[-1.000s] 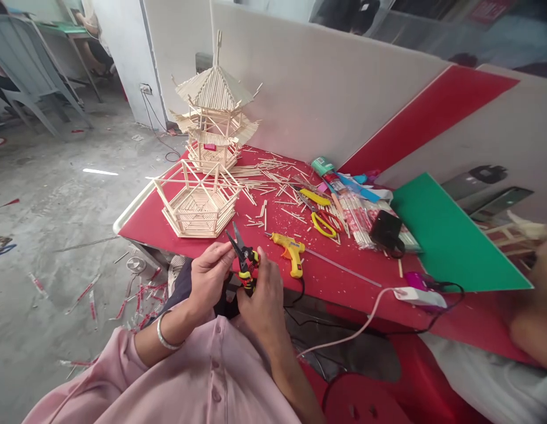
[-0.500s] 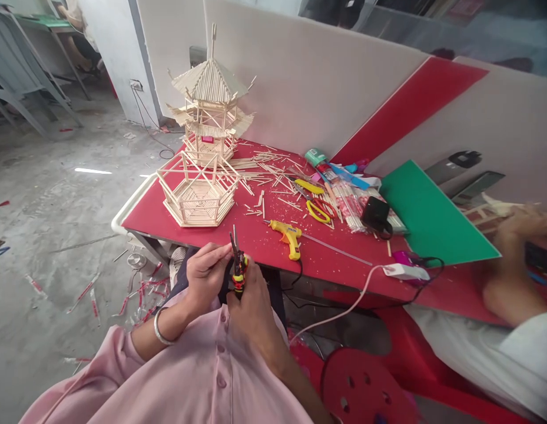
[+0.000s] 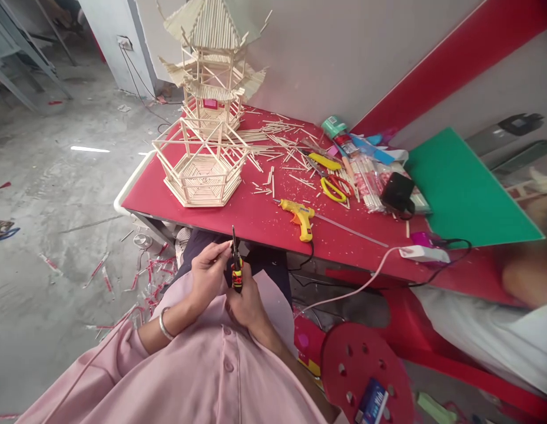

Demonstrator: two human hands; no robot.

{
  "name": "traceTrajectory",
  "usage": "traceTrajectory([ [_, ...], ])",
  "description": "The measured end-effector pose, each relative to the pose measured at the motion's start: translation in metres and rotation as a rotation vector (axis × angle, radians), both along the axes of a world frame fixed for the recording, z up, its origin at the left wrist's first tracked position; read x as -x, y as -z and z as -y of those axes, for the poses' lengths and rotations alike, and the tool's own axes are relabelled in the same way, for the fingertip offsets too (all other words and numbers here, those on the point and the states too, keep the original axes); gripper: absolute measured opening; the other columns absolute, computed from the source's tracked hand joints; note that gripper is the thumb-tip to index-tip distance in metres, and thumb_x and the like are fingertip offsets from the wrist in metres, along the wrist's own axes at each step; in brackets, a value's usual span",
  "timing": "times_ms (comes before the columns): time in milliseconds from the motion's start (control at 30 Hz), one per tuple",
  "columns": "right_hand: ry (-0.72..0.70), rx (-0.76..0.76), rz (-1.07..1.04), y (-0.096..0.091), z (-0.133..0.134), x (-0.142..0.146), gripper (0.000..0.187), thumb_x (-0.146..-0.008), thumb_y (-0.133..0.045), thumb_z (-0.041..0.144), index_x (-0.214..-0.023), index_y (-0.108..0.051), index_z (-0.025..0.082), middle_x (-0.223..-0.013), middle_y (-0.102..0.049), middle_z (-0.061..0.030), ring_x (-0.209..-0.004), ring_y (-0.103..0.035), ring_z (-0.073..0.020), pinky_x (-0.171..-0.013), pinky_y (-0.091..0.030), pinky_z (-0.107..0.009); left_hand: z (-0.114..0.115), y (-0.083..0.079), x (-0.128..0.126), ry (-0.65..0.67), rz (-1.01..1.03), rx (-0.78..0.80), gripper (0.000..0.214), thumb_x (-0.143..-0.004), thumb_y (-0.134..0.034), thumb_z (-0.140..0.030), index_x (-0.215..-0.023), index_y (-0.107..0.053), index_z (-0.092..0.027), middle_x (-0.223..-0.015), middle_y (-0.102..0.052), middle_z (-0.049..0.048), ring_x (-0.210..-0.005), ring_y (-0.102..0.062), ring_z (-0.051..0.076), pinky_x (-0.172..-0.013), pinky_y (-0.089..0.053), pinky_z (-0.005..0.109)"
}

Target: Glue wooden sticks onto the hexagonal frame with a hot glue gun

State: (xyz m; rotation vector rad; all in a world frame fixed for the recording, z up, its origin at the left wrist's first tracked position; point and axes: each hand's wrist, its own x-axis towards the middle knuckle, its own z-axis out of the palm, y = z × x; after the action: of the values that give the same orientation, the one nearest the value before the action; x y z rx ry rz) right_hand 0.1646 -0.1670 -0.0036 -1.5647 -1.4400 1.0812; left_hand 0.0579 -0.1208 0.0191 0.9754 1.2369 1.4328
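Observation:
My right hand (image 3: 247, 300) is wrapped round the yellow, red and black handles of long-nosed pliers (image 3: 236, 268), held upright in front of my shirt with the thin dark jaws together. Beside them, my left hand (image 3: 209, 268) is closed in a pinch. A short pale stick (image 3: 229, 244) pokes from its fingertips towards the jaws; fingers cover most of it. Beyond my hands, a hexagonal frame of pale wooden sticks (image 3: 205, 176) rests on the red table (image 3: 255, 227). Behind it rises a tiered stick pagoda (image 3: 215, 65).
A yellow glue gun (image 3: 299, 218) lies near the table's front edge. Further back are loose sticks (image 3: 277, 138), yellow-handled scissors (image 3: 334, 189) and bagged sticks (image 3: 370, 182). A green board (image 3: 471, 188) leans at right, near another person's arm (image 3: 529, 277). A red stool (image 3: 365, 359) stands below.
The plier jaws, spread half a second ago, have come together. My left hand stays pinched beside them. The view has tipped downward, and the other person's arm at right has shifted.

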Motion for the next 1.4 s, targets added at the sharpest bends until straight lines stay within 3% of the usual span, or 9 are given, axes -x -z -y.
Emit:
traceTrajectory([
  [167, 0.015, -0.119, 0.084, -0.04, -0.022, -0.026, 0.053, -0.071, -0.05, 0.015, -0.124, -0.052, 0.023, -0.097, -0.064, -0.0031, -0.085, -0.063, -0.0191, -0.081, -0.053, -0.034, -0.012, -0.005, 0.002, 0.004, 0.31, 0.188, 0.034, -0.069, -0.084, -0.043, -0.094, -0.08, -0.019, -0.066, -0.063, -0.0004, -0.047, -0.043, 0.004, -0.041, -0.032, 0.017],
  [267, 0.094, -0.234, 0.39, -0.074, -0.058, -0.067, 0.051, -0.074, -0.058, 0.025, -0.125, -0.054, 0.021, -0.108, -0.061, -0.0093, -0.099, -0.061, -0.0254, -0.092, -0.05, -0.042, -0.018, -0.015, 0.005, -0.01, 0.42, 0.256, 0.04, -0.063, -0.088, -0.042, -0.094, -0.08, -0.018, -0.063, -0.062, -0.0004, -0.045, -0.042, 0.003, -0.039, -0.026, 0.014],
  [367, 0.224, -0.267, 0.738, -0.103, -0.106, -0.109, 0.066, -0.071, -0.063, 0.032, -0.132, -0.051, 0.013, -0.116, -0.057, -0.0181, -0.108, -0.057, -0.0361, -0.094, -0.047, -0.055, -0.024, -0.025, 0.008, 0.002, 0.47, 0.282, 0.04, -0.061, -0.09, -0.039, -0.092, -0.079, -0.016, -0.062, -0.061, -0.0005, -0.045, -0.043, 0.003, -0.038, -0.023, 0.014],
  [467, 0.174, -0.287, 0.827, -0.114, -0.129, -0.12, 0.071, -0.069, -0.062, 0.029, -0.137, -0.047, 0.011, -0.116, -0.057, -0.0192, -0.111, -0.056, -0.0376, -0.094, -0.047, -0.057, -0.03, -0.031, 0.008, -0.007, 0.489, 0.261, 0.037, -0.061, -0.09, -0.037, -0.089, -0.079, -0.016, -0.062, -0.061, -0.0004, -0.045, -0.042, 0.003, -0.037, -0.022, 0.014],
  [567, -0.077, -0.339, 0.722, -0.104, -0.11, -0.097, 0.075, -0.074, -0.054, 0.023, -0.146, -0.035, 0.017, -0.123, -0.055, -0.016, -0.112, -0.057, -0.0323, -0.097, -0.048, -0.053, -0.034, -0.031, 0.005, -0.059, 0.477, 0.217, 0.033, -0.062, -0.09, -0.037, -0.085, -0.08, -0.016, -0.064, -0.064, 0.0009, -0.046, -0.044, 0.003, -0.038, -0.026, 0.015],
  [667, -0.214, -0.345, 0.698, -0.08, -0.075, -0.065, 0.078, -0.074, -0.054, 0.021, -0.148, -0.031, 0.016, -0.126, -0.054, -0.0175, -0.116, -0.054, -0.0346, -0.099, -0.048, -0.055, -0.037, -0.031, 0.002, -0.078, 0.462, 0.212, 0.03, -0.06, -0.09, -0.038, -0.078, -0.079, -0.016, -0.064, -0.069, 0.0032, -0.048, -0.051, 0.006, -0.041, -0.035, 0.016],
  [833, -0.196, -0.298, 0.625, -0.055, -0.051, -0.037, 0.076, -0.072, -0.053, 0.017, -0.146, -0.034, 0.013, -0.124, -0.056, -0.018, -0.114, -0.056, -0.0338, -0.096, -0.051, -0.053, -0.04, -0.03, 0.0, -0.092, 0.475, 0.2, 0.031, -0.055, -0.093, -0.038, -0.072, -0.078, -0.017, -0.059, -0.068, 0.0012, -0.046, -0.052, 0.006, -0.043, -0.04, 0.016],
  [1200, -0.227, -0.168, 0.337, -0.051, -0.023, -0.026, 0.068, -0.075, -0.05, 0.013, -0.142, -0.038, 0.019, -0.125, -0.058, -0.0127, -0.121, -0.056, -0.027, -0.104, -0.049, -0.046, -0.02, -0.026, 0.003, -0.041, 0.402, 0.094, 0.027, -0.06, -0.091, -0.038, -0.069, -0.076, -0.018, -0.059, -0.065, -0.0009, -0.045, -0.047, 0.005, -0.044, -0.04, 0.018],
  [1400, -0.142, -0.239, 0.419, -0.044, -0.006, -0.019, 0.07, -0.074, -0.052, 0.013, -0.143, -0.036, 0.018, -0.124, -0.057, -0.0159, -0.119, -0.055, -0.0316, -0.101, -0.049, -0.053, -0.01, -0.022, 0.008, 0.001, 0.3, 0.046, 0.024, -0.066, -0.088, -0.039, -0.072, -0.077, -0.018, -0.063, -0.063, -0.0007, -0.048, -0.048, 0.006, -0.044, -0.039, 0.019],
])
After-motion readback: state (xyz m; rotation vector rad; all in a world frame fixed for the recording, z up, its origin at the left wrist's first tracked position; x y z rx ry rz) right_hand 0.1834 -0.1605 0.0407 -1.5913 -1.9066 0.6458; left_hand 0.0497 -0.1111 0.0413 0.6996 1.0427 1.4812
